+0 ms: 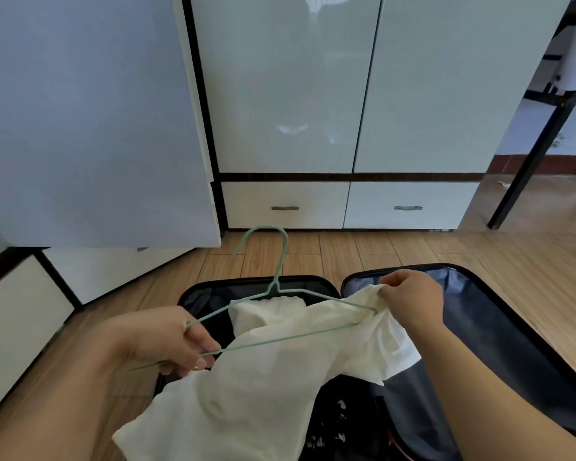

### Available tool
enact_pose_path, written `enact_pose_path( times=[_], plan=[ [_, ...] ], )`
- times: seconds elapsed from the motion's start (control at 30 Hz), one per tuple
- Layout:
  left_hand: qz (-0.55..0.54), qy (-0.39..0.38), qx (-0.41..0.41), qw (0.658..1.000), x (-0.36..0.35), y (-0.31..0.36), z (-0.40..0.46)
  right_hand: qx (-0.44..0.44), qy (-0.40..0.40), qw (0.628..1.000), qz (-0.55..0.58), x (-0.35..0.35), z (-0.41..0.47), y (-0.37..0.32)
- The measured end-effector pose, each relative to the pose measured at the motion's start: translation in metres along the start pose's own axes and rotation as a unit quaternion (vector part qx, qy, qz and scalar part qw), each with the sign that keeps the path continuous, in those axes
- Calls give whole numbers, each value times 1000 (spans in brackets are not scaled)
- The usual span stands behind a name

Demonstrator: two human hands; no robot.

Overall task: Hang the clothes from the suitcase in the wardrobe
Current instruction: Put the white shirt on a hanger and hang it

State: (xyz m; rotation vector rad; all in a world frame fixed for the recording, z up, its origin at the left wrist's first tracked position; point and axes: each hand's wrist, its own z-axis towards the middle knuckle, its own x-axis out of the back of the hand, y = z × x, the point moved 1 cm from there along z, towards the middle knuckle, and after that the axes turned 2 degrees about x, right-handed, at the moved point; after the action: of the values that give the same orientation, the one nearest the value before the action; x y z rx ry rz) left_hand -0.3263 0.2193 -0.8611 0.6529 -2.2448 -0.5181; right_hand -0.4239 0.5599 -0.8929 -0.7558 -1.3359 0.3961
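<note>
Left hand [177,341]: the hanger [280,287] end is pinched by curled fingers.
Right hand [413,299]: the shirt [263,387] is pinched at the hanger's other end.
Shirt: held over the open suitcase [499,344].

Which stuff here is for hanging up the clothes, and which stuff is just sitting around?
For the job:
green hanger, gripped by the left hand
white garment, pinched by the right hand
open suitcase
wardrobe

Just there:
drawers
black table leg
wooden floor
</note>
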Motion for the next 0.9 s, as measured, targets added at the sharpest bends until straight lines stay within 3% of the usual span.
enact_pose_path(
  times=[0.2, 0.33, 0.43, 0.5, 0.6, 0.7, 0.73, 0.77, 0.83, 0.87, 0.9],
  plan=[
    [-33, 76, -18, 996, 3, 6, 2, 119, -24, 984, -127, -3, -9, -21],
    [-7, 61, -24, 998, -5, 18, 5, 170, -118, 978, -15, 4, -19, -53],
    [13, 99, -34, 994, -7, 24, 14, 199, -217, 950, 101, 12, -35, -84],
    [9, 133, -32, 991, -6, 25, 17, 242, -250, 933, 97, 17, -40, -95],
    [-48, 175, -49, 982, -3, 28, 15, 308, -253, 917, 28, 19, -40, -96],
    [-57, 279, -71, 956, -1, 35, 14, 358, -176, 917, -16, 12, -40, -89],
    [-20, 365, -81, 927, 0, 39, 15, 351, -143, 925, -12, 10, -40, -88],
    [21, 470, -103, 876, 1, 44, 15, 337, -110, 935, 0, 9, -39, -88],
    [94, 657, -173, 727, -2, 57, 13, 290, -39, 956, 29, 12, -35, -89],
    [112, 714, -209, 659, -6, 66, 11, 261, -4, 964, 43, 14, -32, -90],
    [116, 741, -244, 615, -13, 77, 11, 236, 25, 970, 59, 18, -30, -91]
  ],
)
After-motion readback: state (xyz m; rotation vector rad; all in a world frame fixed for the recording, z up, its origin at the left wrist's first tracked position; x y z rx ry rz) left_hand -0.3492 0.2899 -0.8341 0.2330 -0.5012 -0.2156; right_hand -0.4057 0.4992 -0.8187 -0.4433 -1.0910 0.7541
